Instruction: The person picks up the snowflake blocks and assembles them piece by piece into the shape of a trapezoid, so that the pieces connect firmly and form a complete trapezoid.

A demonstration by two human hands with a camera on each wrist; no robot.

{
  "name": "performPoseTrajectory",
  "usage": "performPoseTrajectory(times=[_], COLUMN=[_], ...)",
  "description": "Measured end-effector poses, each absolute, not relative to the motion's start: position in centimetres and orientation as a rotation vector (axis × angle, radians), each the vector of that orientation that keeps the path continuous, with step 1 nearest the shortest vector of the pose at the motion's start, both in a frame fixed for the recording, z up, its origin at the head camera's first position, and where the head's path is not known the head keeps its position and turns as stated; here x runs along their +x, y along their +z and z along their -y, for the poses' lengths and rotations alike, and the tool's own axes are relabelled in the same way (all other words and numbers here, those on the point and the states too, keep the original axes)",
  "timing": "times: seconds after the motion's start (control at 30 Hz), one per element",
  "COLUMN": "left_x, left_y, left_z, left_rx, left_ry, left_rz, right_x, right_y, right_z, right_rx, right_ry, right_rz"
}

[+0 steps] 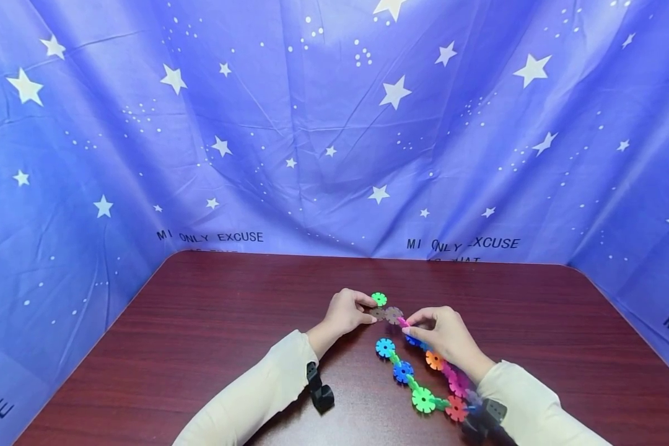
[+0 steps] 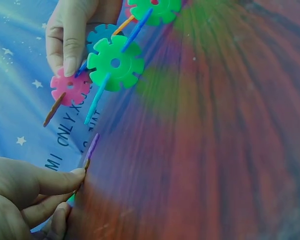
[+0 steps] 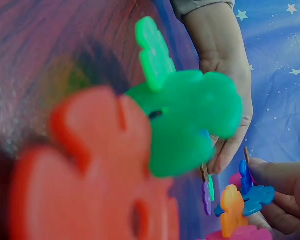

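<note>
My left hand point(image 1: 345, 311) pinches a brown notched plastic disc point(image 1: 376, 314) between thumb and fingers. A small green disc point(image 1: 378, 299) and a purple disc point(image 2: 92, 146) are joined to it. My right hand point(image 1: 445, 331) pinches a pink disc point(image 2: 70, 87) at one end of a long chain of interlocked discs. Another brown disc point(image 2: 54, 110) sticks out from that pink one. In the left wrist view a gap separates this brown disc from the purple one. The chain loops down below the right hand, with orange point(image 1: 434, 360), blue point(image 1: 403, 371), green point(image 1: 423, 399) and red point(image 1: 456, 409) discs.
A dark red wooden table point(image 1: 245, 322) lies under the hands. Behind it hangs a blue star-patterned cloth point(image 1: 312, 124). Black wrist cameras sit on the left sleeve point(image 1: 279, 365) and right sleeve point(image 1: 524, 396); the right one partly covers the chain's near end.
</note>
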State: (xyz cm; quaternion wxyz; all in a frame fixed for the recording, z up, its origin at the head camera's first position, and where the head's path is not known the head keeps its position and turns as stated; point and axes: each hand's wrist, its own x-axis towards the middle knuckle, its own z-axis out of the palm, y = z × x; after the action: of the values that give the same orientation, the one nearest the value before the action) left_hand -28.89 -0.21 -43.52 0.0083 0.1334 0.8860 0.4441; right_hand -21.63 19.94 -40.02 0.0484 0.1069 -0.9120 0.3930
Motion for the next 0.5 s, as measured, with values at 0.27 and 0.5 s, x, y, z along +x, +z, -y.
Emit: performPoseTrajectory(times=[0.27, 0.5], left_x=[-29.4, -29.8], left_y=[-44.1, -44.3], left_z=[0.9, 1.4], left_rx=[0.533, 0.672], left_ry=[1.409, 1.432], left_rz=[-2.707, -2.587], right_x=[-21.5, -21.4], right_y=[-40.2, -40.2], right_z=[-20.0, -20.1], right_rx=[0.331, 0.319], right_ry=[1.257, 1.279], right_rz=[2.77, 2.761])
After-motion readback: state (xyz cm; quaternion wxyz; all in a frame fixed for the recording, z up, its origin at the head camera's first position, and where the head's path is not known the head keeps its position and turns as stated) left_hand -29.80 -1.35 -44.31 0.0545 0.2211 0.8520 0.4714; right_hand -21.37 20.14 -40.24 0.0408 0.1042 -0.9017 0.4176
